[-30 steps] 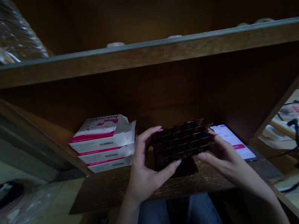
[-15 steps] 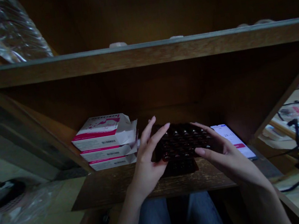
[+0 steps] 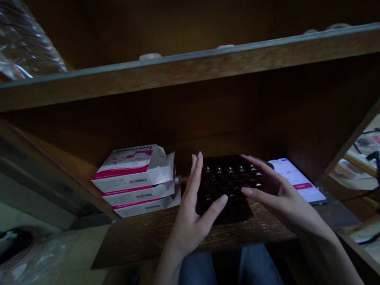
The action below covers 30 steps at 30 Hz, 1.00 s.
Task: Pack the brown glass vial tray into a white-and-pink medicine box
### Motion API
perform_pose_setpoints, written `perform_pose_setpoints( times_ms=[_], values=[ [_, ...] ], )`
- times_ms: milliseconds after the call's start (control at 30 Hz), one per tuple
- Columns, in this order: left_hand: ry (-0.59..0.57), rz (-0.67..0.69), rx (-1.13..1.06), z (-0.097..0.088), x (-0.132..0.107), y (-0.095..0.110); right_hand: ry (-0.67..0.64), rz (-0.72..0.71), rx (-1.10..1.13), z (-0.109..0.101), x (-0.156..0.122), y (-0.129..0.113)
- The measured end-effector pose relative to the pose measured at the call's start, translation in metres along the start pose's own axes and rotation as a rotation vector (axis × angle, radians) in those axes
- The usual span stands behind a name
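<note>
A dark stack of blister sheets with rows of small domes [image 3: 230, 179] lies flat on the wooden shelf [image 3: 144, 240] in front of me. My left hand [image 3: 190, 213] rests against the stack's left edge, fingers stretched out, thumb reaching across its near side. My right hand [image 3: 275, 194] touches the stack's right edge with fingers extended over it. Neither hand lifts the stack; both flank it. The light is dim, so the exact contact of the fingertips is hard to see.
Three white and pink boxes [image 3: 136, 180] are stacked to the left of the blister stack. A lit phone [image 3: 301, 184] lies on the shelf at the right. An upper shelf board [image 3: 184, 65] spans overhead. Cables and papers [image 3: 379, 164] lie on the floor at right.
The blister stack went from being held tilted up in both hands to lying flat on the shelf. My fingers loosened and straightened along its sides.
</note>
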<state>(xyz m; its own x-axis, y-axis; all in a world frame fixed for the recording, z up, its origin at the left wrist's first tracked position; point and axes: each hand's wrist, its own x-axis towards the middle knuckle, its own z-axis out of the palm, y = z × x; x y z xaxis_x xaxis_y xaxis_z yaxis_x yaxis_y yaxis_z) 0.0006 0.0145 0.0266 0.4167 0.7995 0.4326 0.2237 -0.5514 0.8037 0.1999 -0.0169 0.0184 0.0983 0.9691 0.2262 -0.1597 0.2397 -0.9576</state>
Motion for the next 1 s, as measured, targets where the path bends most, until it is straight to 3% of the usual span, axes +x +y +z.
perform_pose_setpoints(
  times_ms=[133,300,500,767,1000],
  values=[
    [0.060,-0.031,-0.160,0.003,-0.001,-0.006,-0.026,-0.015,0.032,0.002,0.000,0.000],
    [0.113,-0.183,-0.354,0.003,-0.002,-0.009,-0.067,0.025,0.018,0.002,-0.002,0.004],
    [0.012,-0.320,-0.374,-0.004,-0.004,-0.018,-0.065,-0.027,-0.127,0.000,-0.005,0.012],
    [-0.100,-0.268,-0.206,-0.006,-0.004,-0.019,-0.034,-0.163,-0.436,-0.013,-0.006,0.019],
    [0.005,-0.124,-0.075,-0.001,-0.003,-0.014,-0.086,-0.148,-0.261,-0.011,-0.005,0.020]
  ],
)
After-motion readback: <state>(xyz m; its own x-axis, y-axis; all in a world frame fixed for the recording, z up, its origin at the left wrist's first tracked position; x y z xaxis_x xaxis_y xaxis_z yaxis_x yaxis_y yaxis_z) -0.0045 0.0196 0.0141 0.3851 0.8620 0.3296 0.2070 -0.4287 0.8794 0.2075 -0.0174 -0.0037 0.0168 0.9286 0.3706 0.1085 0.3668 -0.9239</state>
